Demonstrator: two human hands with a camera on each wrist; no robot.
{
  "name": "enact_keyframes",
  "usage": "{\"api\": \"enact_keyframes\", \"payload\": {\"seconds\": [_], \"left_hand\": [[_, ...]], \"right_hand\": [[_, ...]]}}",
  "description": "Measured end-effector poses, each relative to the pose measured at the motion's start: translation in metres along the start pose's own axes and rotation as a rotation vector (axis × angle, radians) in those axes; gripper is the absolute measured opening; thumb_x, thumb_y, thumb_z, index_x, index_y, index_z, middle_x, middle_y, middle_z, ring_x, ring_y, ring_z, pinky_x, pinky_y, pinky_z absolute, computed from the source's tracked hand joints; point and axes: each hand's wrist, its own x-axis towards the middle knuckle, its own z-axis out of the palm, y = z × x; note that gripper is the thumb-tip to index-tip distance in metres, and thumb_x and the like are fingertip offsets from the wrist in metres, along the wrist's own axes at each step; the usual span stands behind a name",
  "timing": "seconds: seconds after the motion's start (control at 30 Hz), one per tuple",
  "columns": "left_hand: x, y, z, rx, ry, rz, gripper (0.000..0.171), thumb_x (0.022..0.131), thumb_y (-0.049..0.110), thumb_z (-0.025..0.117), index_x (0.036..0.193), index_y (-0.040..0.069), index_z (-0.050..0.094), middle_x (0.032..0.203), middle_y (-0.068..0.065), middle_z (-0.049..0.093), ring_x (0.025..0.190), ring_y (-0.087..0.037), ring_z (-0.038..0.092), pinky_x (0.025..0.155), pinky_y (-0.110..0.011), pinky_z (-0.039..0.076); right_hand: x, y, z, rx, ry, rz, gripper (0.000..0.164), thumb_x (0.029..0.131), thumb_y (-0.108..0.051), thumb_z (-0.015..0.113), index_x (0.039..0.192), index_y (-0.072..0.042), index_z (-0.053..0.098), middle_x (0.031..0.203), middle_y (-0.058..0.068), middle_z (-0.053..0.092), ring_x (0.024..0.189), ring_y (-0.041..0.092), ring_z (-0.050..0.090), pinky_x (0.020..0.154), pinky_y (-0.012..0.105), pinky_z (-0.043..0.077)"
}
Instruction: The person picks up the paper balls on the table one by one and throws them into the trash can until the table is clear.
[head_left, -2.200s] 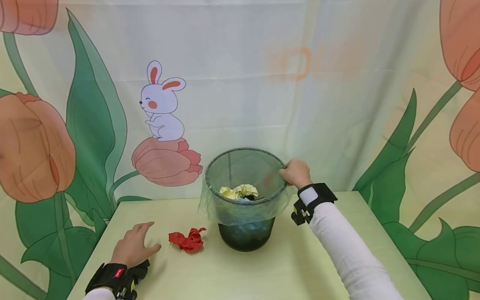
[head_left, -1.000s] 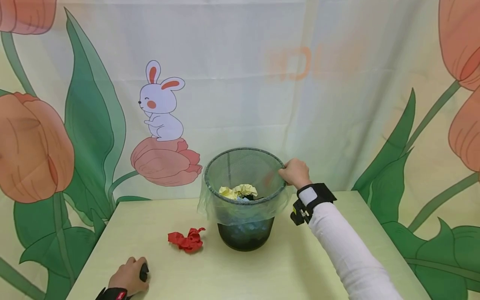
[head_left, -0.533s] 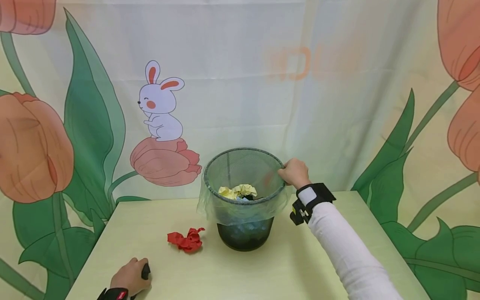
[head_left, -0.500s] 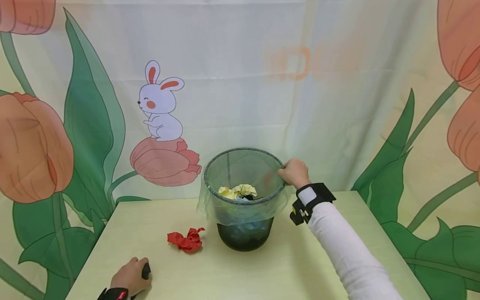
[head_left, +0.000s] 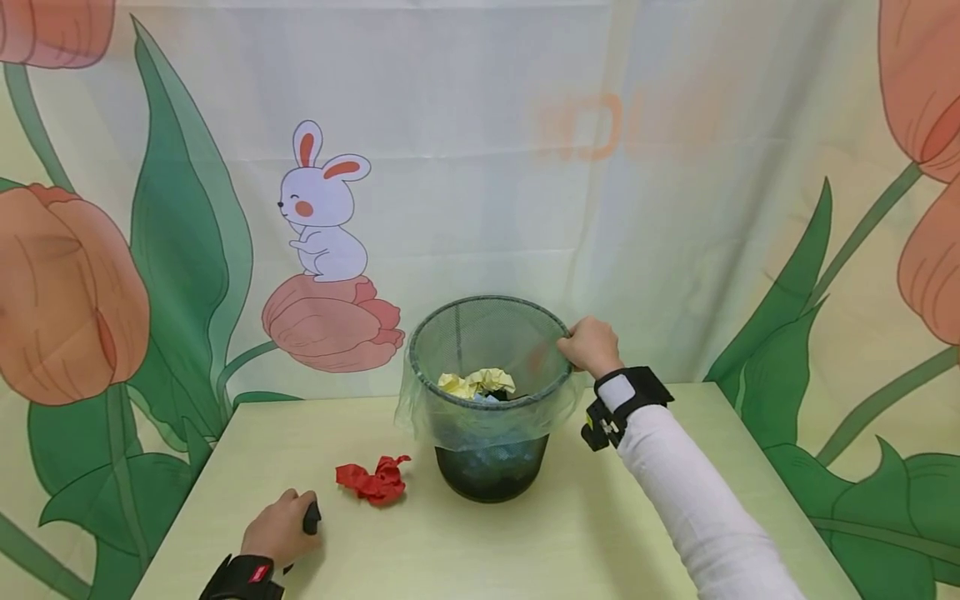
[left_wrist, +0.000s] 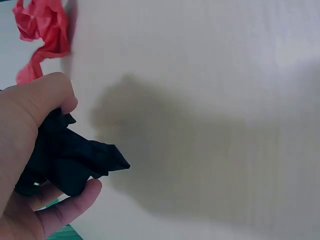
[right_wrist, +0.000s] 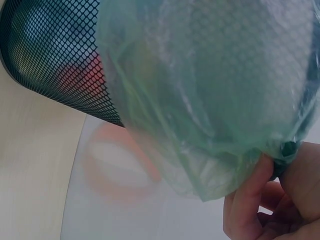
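My left hand [head_left: 281, 529] grips a crumpled piece of black paper [left_wrist: 75, 155] just above the table, its fingers curled round it in the left wrist view. A crumpled red paper ball [head_left: 375, 481] lies on the table, right of and beyond that hand. The black mesh wastebasket [head_left: 491, 471] stands upright, with a translucent green bag [right_wrist: 200, 100] folded over its rim. My right hand [head_left: 594, 346] grips the rim and bag at the right side. Inside the basket, crumpled yellow paper [head_left: 477, 383] shows on top, with bits of blue and black beside it.
The pale table [head_left: 600, 533] ends at a hanging cloth backdrop [head_left: 480, 167] printed with tulips and a rabbit. The basket stands near the table's far edge. Both wrists wear black straps with small cameras.
My left hand first came down and closed on the black paper near the front left. Since then it has risen and moved rightward with it. My right hand stays on the rim.
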Motion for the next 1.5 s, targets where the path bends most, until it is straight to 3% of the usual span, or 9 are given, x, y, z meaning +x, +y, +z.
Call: {"api": "enact_keyframes", "payload": {"seconds": [0.5, 0.8, 1.07, 1.3, 1.5], "left_hand": [[0.017, 0.022, -0.037, 0.0, 0.143, 0.159, 0.042, 0.063, 0.02, 0.078, 0.099, 0.01, 0.06, 0.083, -0.008, 0.052, 0.067, -0.022, 0.053, 0.056, -0.04, 0.051], [0.03, 0.042, -0.063, -0.03, 0.194, 0.175, 0.043, 0.064, 0.023, 0.08, 0.1, 0.011, 0.059, 0.088, -0.011, 0.054, 0.072, -0.025, 0.054, 0.061, -0.043, 0.053], [0.038, 0.062, -0.087, -0.023, 0.198, 0.185, 0.046, 0.065, 0.022, 0.08, 0.104, 0.009, 0.059, 0.091, -0.012, 0.054, 0.074, -0.026, 0.055, 0.064, -0.046, 0.055], [0.046, 0.072, -0.109, 0.014, 0.277, 0.245, 0.047, 0.065, 0.021, 0.077, 0.106, 0.008, 0.059, 0.091, -0.013, 0.054, 0.073, -0.026, 0.055, 0.061, -0.043, 0.055], [0.05, 0.08, -0.127, 0.046, 0.301, 0.283, 0.046, 0.066, 0.019, 0.077, 0.106, 0.007, 0.059, 0.091, -0.014, 0.054, 0.073, -0.026, 0.054, 0.061, -0.043, 0.054]], "right_hand": [[0.0, 0.0, 0.001, -0.002, 0.008, -0.017, 0.046, 0.079, -0.006, 0.051, 0.043, -0.018, 0.026, 0.038, -0.006, 0.026, 0.034, 0.009, 0.04, 0.036, 0.018, 0.016], [-0.001, 0.001, 0.0, 0.001, 0.002, -0.016, 0.045, 0.079, -0.006, 0.051, 0.043, -0.018, 0.026, 0.039, -0.006, 0.024, 0.033, 0.009, 0.039, 0.037, 0.018, 0.016], [-0.001, 0.0, -0.001, 0.001, -0.001, -0.01, 0.045, 0.079, -0.006, 0.051, 0.043, -0.017, 0.026, 0.039, -0.005, 0.026, 0.033, 0.009, 0.037, 0.037, 0.018, 0.016], [-0.001, 0.0, -0.001, 0.002, -0.002, -0.014, 0.046, 0.08, -0.006, 0.051, 0.043, -0.018, 0.026, 0.039, -0.005, 0.026, 0.034, 0.009, 0.037, 0.037, 0.018, 0.016], [-0.001, -0.001, -0.002, -0.004, -0.005, -0.009, 0.045, 0.08, -0.006, 0.05, 0.044, -0.018, 0.026, 0.039, -0.005, 0.026, 0.034, 0.009, 0.039, 0.038, 0.018, 0.015]]}}
